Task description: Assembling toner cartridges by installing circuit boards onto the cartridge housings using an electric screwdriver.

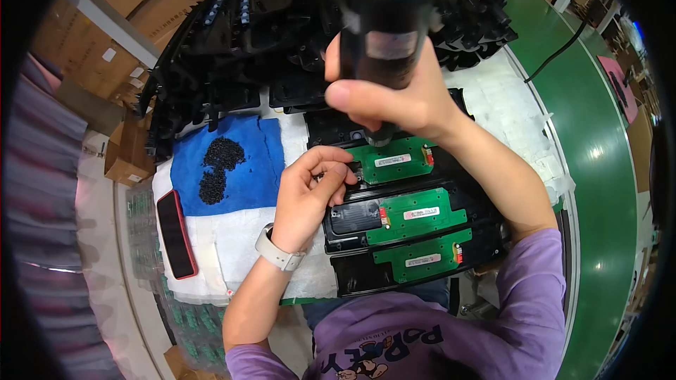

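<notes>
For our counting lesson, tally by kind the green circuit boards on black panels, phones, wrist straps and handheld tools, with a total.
Green circuit boards: 3
Phone: 1
Wrist strap: 1
Handheld tool: 1
Total: 6

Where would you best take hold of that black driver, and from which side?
Probably round the thick body of the driver, coming from the right, as the right hand does: it stands roughly upright, so it can be wrapped sideways, leaving the slimmer lower end free by the farthest green board.
</notes>
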The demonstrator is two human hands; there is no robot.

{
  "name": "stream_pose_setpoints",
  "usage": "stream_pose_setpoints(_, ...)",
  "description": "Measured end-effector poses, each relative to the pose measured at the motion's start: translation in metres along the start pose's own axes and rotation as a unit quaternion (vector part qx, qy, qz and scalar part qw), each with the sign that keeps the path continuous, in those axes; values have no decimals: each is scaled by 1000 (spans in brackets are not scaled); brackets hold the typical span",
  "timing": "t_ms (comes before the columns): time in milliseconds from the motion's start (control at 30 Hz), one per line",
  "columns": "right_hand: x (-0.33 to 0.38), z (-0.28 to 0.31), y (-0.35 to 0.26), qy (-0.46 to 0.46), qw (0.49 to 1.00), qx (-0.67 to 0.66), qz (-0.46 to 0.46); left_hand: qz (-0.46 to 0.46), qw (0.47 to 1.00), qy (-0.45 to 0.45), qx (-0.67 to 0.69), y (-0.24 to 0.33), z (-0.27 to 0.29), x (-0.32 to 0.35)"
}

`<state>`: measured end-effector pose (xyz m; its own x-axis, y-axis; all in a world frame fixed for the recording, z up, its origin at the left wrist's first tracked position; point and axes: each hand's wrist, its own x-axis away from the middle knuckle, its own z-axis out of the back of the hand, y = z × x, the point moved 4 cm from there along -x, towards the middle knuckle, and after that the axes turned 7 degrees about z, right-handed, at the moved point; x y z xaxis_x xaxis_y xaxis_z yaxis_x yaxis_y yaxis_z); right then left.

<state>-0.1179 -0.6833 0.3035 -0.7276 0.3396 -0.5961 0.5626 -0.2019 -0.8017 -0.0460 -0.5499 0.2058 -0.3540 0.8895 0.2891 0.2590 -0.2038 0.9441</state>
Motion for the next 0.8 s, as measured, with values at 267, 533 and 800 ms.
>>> stream_pose_setpoints(267, -1, 20, -28, -16, 947, -303, 103, -39, 995, -27, 82, 10, 2, 8)
stream_pose_setpoints(533, 4, 13, -27, 83, 945, -310, 58, -46, 995, -56, 72, 8, 3, 8)
stream_pose_setpoints(800, 5, 22, -21, 114, 929, -352, 27, 11, 980, -124, 158, 8, 0, 9)
